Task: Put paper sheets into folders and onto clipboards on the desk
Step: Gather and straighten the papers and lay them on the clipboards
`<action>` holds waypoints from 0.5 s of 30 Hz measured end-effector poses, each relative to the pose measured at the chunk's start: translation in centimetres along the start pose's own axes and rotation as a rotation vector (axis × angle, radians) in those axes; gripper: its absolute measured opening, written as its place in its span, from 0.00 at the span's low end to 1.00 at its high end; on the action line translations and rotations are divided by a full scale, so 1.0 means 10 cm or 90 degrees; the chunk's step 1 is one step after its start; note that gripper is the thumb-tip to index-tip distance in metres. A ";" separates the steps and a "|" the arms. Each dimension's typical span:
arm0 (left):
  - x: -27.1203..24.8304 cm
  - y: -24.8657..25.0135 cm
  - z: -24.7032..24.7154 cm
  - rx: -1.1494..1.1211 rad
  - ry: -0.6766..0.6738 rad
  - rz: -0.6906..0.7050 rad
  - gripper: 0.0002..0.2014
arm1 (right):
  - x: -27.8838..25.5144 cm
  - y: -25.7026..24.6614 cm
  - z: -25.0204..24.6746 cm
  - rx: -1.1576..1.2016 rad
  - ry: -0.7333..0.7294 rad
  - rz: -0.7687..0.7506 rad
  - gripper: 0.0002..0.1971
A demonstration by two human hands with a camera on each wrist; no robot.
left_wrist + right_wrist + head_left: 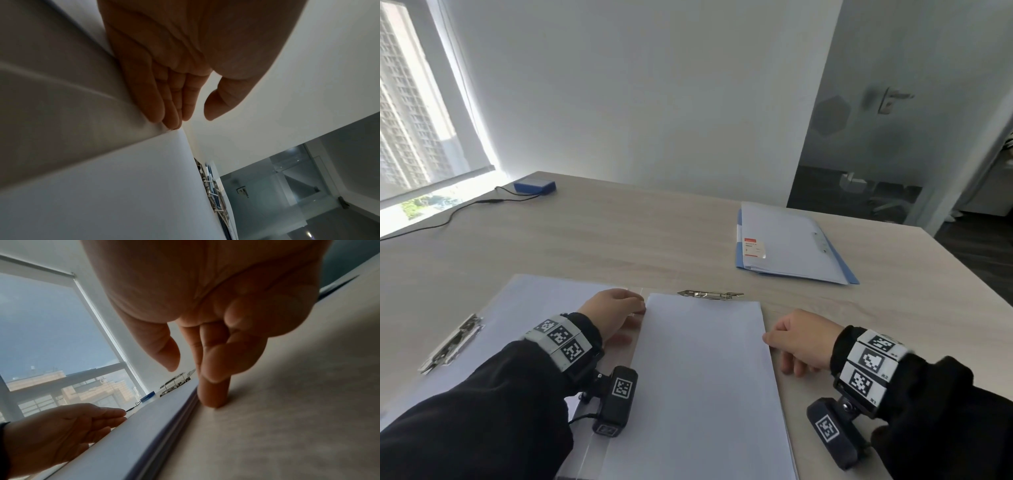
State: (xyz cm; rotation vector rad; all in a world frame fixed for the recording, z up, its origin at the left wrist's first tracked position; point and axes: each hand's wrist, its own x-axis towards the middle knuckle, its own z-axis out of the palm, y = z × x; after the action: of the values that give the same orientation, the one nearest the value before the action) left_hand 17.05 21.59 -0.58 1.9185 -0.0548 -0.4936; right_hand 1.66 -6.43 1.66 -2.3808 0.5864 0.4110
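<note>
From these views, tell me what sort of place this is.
Probably an office or meeting room: a wide wood-grain desk holding folders and paper sheets, a glass door with a lever handle, and a window facing high-rise buildings.

Pale wall, bright window

An office is shown. A wide wood-grain desk is set against a plain white wall, and on it are seen a blue folder filled with sheets, a stack of white paper under a metal clip, and a small blue box with a black cable. A large window with a roller blind looks out on high-rise blocks, and a frosted glass door with a lever handle is seen to the right.
</note>
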 end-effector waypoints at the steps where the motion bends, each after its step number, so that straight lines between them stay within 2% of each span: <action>1: 0.00 -0.01 0.00 -0.009 0.001 0.001 0.08 | 0.01 -0.02 -0.01 -0.012 -0.001 0.006 0.13; 7: 0.00 -0.07 -0.01 -0.062 -0.002 -0.003 0.06 | 0.13 -0.08 -0.10 0.021 -0.007 0.066 0.12; 15: 0.01 -0.06 -0.02 -0.082 -0.015 0.001 0.06 | 0.10 -0.13 -0.04 0.029 0.009 0.065 0.12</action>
State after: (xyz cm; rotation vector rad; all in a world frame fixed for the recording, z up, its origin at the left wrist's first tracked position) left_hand 17.11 21.96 -1.14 1.7873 -0.0395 -0.5066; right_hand 3.25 -6.09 2.24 -2.3193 0.7195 0.4216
